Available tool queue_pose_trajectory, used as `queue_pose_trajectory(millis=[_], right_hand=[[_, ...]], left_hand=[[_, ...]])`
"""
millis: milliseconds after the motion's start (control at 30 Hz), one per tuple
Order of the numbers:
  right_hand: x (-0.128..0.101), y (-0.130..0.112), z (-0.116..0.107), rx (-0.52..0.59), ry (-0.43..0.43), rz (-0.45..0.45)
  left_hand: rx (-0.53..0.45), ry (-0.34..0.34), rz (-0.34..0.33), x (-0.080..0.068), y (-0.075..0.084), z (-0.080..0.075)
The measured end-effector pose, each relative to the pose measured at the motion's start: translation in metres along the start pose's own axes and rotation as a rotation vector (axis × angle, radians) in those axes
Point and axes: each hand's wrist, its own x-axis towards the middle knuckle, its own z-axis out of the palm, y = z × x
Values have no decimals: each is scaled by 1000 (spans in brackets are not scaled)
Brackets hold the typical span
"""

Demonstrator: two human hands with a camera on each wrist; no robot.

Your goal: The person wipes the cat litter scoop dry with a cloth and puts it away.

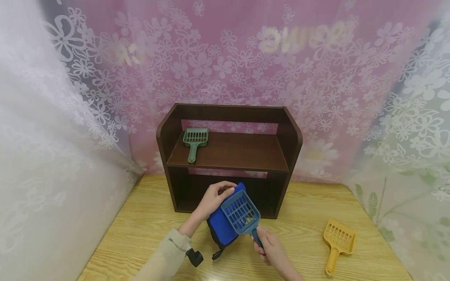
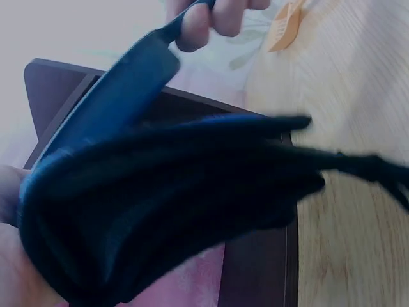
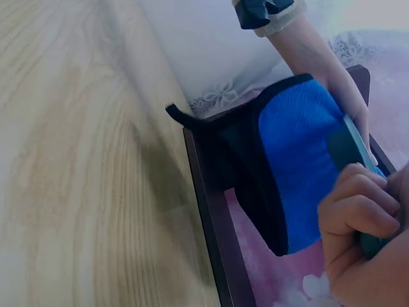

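Observation:
My right hand [image 1: 270,246] grips the handle of a blue slotted litter scoop [image 1: 249,229]. The scoop's head lies over a blue cloth pouch [image 1: 222,230] with black edging and a short black strap. At the pouch's upper end, my left hand [image 1: 213,200] holds the cloth, its thumb by the scoop's far edge. The pouch is raised off the table, in front of the shelf. Seen from the left wrist, its dark folded opening [image 2: 160,198] fills the middle. In the right wrist view the scoop's head is mostly hidden behind curled fingers [image 3: 358,208].
A dark brown two-tier shelf [image 1: 225,150] stands at the table's back. On its upper board, at the left, lies a green litter scoop [image 1: 192,151]. A yellow litter scoop [image 1: 334,257] rests on the wooden table [image 1: 302,207] at right. Flowered curtains [image 1: 225,58] enclose the table.

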Motion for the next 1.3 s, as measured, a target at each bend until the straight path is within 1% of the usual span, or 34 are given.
queue_pose_trajectory(millis=[100, 133, 200, 300, 433, 533, 667, 767, 867, 967, 1067, 1167, 1233, 1300], right_hand=[[-2, 3, -1, -24, -104, 14], [-3, 4, -2, -30, -126, 16], [-5, 6, -4, -49, -158, 9], [-7, 8, -9, -62, -184, -24], [-8, 6, -18, -24, -225, -74], [-9, -2, -24, -10, -217, -66], [-11, -19, -30, -47, -153, -40], [-8, -31, -35, -71, -118, -81], [-1, -43, -39, -82, -91, -147], [7, -55, -41, -84, -62, -232], [16, -69, -43, -91, -38, -334], [23, -84, -42, -118, -18, -407], [26, -94, -40, -136, -1, -428], [30, -104, -38, -158, 23, -425]], left_hand=[[10, 7, -1, 0, 3, -2], [27, 13, 13, 0, 4, -2], [79, 35, 41, 0, 5, -2], [176, 79, 86, -1, 6, -3], [312, 135, 140, -4, 6, -3], [405, 164, 173, -6, 6, -4], [498, 171, 198, -10, 8, -4], [585, 161, 234, -14, 9, -4], [713, 160, 315, -17, 7, -3], [836, 170, 431, -19, 5, -4], [912, 180, 539, -20, 4, -4], [964, 188, 627, -21, 5, -4], [1011, 193, 675, -22, 5, -4], [1065, 191, 707, -24, 5, -4]])
